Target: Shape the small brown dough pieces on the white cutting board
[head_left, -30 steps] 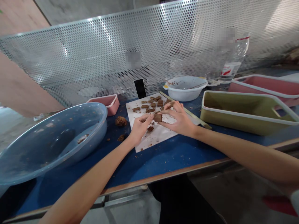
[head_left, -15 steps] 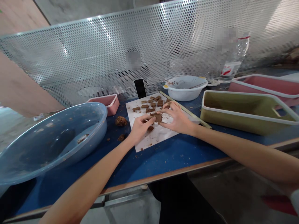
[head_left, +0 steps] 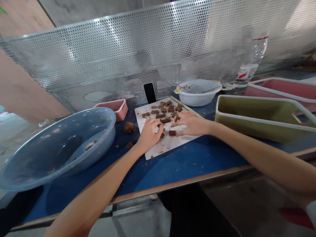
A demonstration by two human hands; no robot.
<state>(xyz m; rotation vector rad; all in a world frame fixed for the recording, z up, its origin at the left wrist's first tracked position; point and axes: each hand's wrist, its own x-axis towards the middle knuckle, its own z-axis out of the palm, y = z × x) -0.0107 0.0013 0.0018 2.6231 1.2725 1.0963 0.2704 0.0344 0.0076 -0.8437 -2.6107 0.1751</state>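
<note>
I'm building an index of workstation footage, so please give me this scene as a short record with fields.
Left hand: fingers curled over the white board; grip unclear
Right hand: fingers spread beside a small brown block; contact unclear
Also on board: several brown pieces, crumbs
Left of board: blue basin, small pink bin
Beyond board: upright phone
Right of board: white basin, olive bin
Surface: blue tabletop

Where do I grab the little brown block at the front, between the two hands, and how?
Probably pinch the brown block by its left and right sides, coming down from above: it sits low on the white board, nothing covers its top, and the right hand is close beside it.
</note>
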